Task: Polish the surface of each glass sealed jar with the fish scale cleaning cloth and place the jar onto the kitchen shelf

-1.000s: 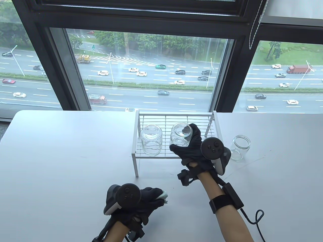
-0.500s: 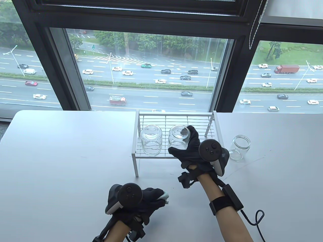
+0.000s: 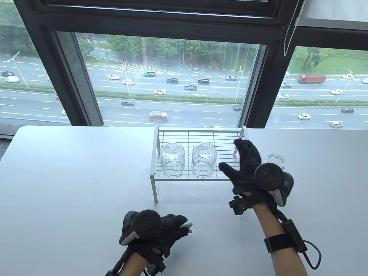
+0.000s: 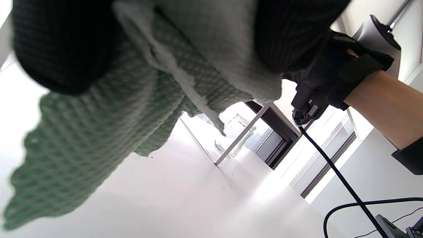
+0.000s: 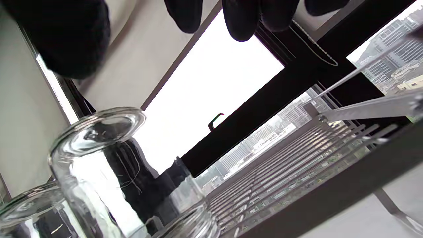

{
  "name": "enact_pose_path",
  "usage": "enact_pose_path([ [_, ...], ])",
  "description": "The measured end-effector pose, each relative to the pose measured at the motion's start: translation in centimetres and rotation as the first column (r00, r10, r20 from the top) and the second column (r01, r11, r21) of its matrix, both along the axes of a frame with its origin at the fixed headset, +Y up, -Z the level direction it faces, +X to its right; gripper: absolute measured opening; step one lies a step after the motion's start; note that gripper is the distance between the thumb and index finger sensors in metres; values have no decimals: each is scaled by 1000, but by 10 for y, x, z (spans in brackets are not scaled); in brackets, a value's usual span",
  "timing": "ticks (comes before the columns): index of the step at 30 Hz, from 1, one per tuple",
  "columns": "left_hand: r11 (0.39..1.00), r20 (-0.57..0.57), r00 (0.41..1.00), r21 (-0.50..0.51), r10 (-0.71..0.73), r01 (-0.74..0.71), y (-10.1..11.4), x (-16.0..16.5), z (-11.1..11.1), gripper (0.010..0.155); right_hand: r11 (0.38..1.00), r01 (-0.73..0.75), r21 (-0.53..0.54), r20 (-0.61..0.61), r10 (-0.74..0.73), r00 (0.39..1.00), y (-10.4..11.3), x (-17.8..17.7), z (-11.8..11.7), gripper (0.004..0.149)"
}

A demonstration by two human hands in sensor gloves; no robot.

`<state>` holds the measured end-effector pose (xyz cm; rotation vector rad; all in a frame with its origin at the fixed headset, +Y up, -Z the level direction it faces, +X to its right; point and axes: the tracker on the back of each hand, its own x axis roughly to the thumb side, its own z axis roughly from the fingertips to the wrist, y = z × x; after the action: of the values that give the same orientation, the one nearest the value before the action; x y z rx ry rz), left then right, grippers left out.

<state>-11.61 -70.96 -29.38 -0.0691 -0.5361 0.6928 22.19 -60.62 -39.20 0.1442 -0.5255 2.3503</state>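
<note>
Two clear glass jars stand upside down on the white wire shelf: one at the left, one in the middle. A third jar stands upright on the table right of the shelf, partly hidden behind my right hand. My right hand hovers over the shelf's right end with fingers spread, holding nothing, a little right of the middle jar. My left hand rests near the table's front edge and grips the bunched pale green cloth.
The white table runs wide to the left of the shelf. A large window with a dark frame rises just behind the table's far edge. A black cable trails from my right wrist.
My right hand let go of the middle jar, which now stands on the shelf, and moved off to the right with fingers spread. The left hand stayed still with the cloth.
</note>
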Motion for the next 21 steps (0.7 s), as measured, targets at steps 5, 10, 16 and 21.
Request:
enact_pose_path([
  [5, 1000, 7, 1000, 8, -4, 4, 0, 2, 0, 54, 989, -100, -108, 237, 123, 964, -8, 74, -11, 79],
  [10, 1000, 10, 1000, -3, -10, 10, -2, 2, 0, 53, 910, -218, -353, 265, 321, 909, -44, 114, -26, 74],
  [16, 1000, 4, 1000, -18, -10, 10, -6, 2, -2, 53, 814, -330, -478, 214, 473, 855, -79, 113, -40, 77],
  [21, 999, 0, 1000, -41, -12, 12, -12, 1, -4, 53, 761, -299, -575, 178, 473, 863, -93, 104, -55, 81],
])
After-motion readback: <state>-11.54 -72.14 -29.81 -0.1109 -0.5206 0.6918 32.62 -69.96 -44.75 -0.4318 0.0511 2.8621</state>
